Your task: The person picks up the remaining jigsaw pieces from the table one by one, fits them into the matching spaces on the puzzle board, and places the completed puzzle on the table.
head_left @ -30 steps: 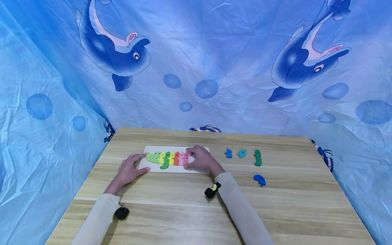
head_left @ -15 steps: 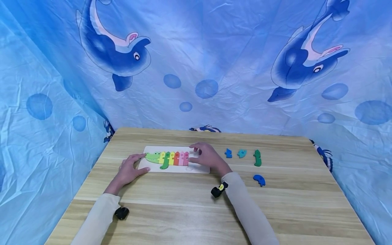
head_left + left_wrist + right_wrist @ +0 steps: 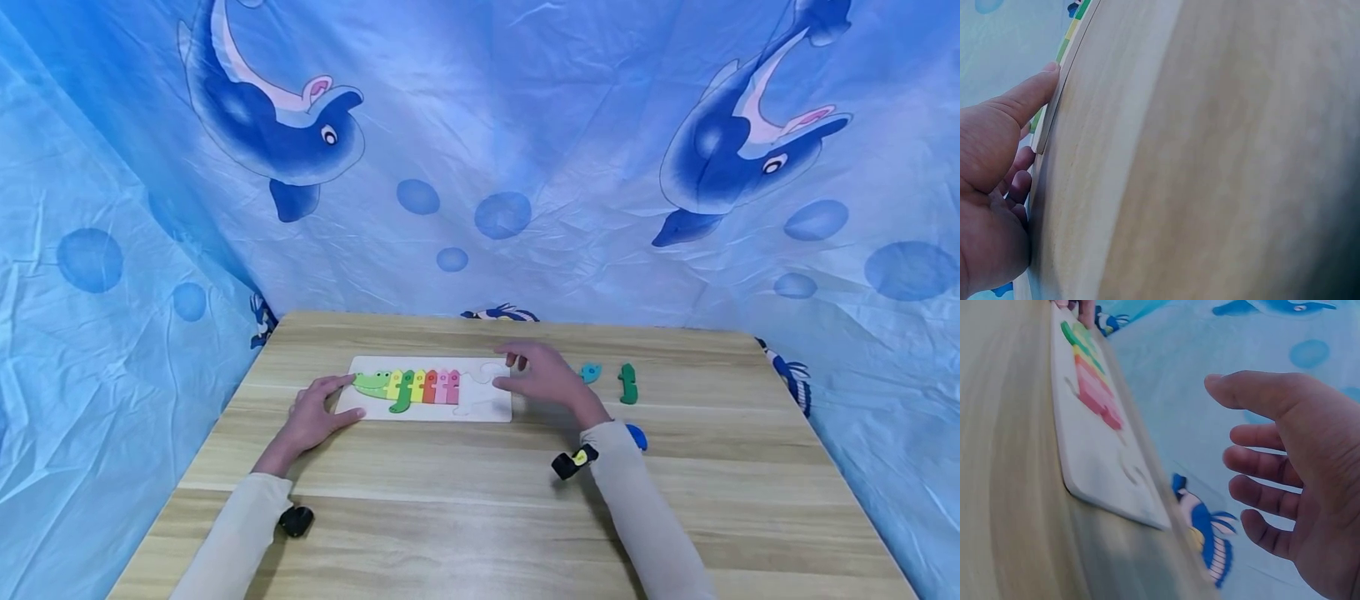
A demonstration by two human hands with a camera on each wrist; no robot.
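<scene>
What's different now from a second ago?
The person's right hand, holding nothing, has moved right, away from the rightmost deep-pink puzzle piece; a small blue piece is now hidden behind it. The left hand stays at the left end of the white rectangular board.

Your white board (image 3: 485, 408) carries a crocodile: green head (image 3: 372, 384), then bands of yellow, green, yellow, red, pink and rose. Right of it, you have a teal piece (image 3: 591, 372), a green piece (image 3: 628, 385) and, nearer, a blue piece (image 3: 637, 437). Your sleeves (image 3: 251, 517) are cream, the table (image 3: 450, 517) wood-grained tan, the far curtain (image 3: 592, 283) blue with dolphins (image 3: 281, 137) and darker spots (image 3: 503, 215).
</scene>
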